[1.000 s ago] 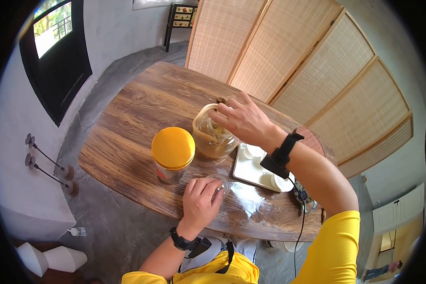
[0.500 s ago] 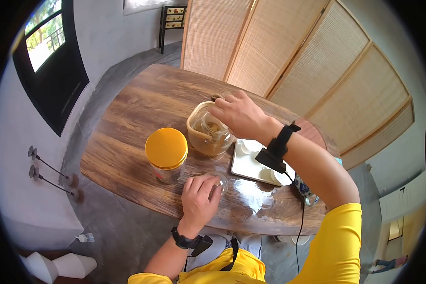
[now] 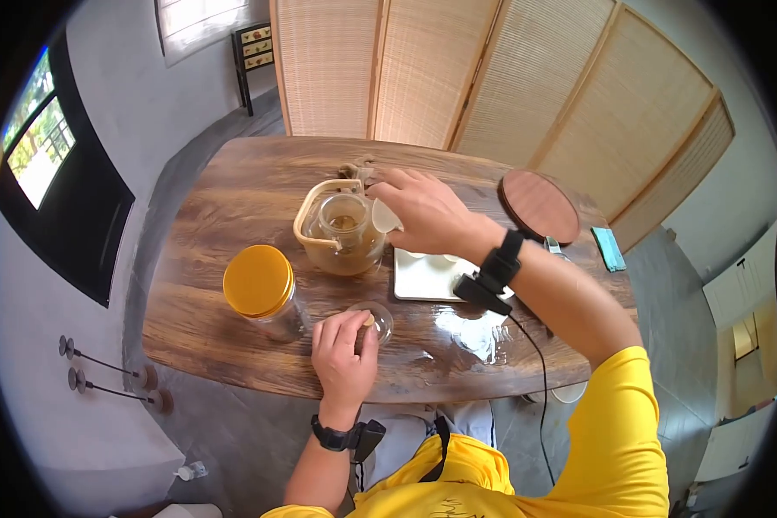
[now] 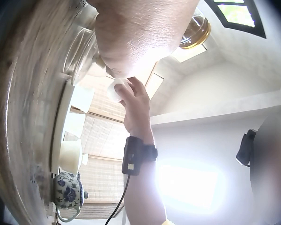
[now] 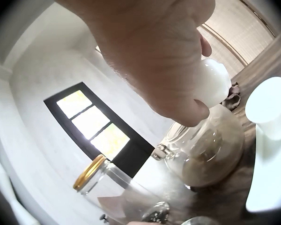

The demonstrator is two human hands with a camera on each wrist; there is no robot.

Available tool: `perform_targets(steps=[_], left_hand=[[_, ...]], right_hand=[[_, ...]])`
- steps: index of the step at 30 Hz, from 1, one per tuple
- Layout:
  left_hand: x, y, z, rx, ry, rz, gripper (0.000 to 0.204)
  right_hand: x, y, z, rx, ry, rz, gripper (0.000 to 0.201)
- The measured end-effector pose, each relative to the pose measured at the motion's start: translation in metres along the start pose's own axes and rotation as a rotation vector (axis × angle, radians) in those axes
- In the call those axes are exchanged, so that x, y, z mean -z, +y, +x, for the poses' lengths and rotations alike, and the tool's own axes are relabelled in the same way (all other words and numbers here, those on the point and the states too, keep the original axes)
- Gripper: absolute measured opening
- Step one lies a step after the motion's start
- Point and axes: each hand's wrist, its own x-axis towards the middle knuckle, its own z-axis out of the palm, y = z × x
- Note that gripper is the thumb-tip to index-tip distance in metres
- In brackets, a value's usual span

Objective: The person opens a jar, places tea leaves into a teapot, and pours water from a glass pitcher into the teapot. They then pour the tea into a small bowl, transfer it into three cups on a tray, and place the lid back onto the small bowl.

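A small white cup (image 3: 387, 217) is pinched in the right hand (image 3: 427, 214), beside the opening of the glass teapot (image 3: 347, 250) with a pale bent handle. The right wrist view shows the cup (image 5: 213, 83) tipped close over the teapot (image 5: 215, 150). On the table's near side the left hand (image 3: 345, 358) holds the small knob of a clear glass lid (image 3: 382, 325) lying on the tabletop. Left of the teapot stands a glass jar with a yellow-orange lid (image 3: 257, 281).
A white tray (image 3: 419, 281) with white cups lies right of the teapot, under the right forearm. Farther right are a round brown board (image 3: 540, 205) and a teal packet (image 3: 609, 249). A blue-and-white pot (image 4: 68, 190) shows in the left wrist view. Water glistens near the front edge.
The head view has shifted. The right hand has turned, and the white cup in its fingers now shows beside the teapot's opening. The left hand stays at the glass lid.
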Motion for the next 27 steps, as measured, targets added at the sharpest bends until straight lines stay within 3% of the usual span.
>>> perform_targets(steps=[5, 9, 17, 27], left_hand=[[0.001, -0.001, -0.001, -0.007, -0.010, 0.006, 0.027], [-0.001, -0.004, -0.002, -0.024, -0.021, 0.017, 0.029], [0.000, -0.003, -0.002, -0.018, -0.020, 0.046, 0.030], [0.000, -0.002, -0.002, -0.005, -0.036, 0.052, 0.030]], right_hand=[[-0.011, -0.024, -0.060, -0.330, 0.337, 0.247, 0.057], [-0.040, -0.035, -0.102, -0.435, 0.457, 0.313, 0.059], [-0.070, -0.050, -0.121, -0.592, 0.389, 0.239, 0.072], [-0.075, -0.059, -0.122, -0.628, 0.339, 0.226, 0.072]])
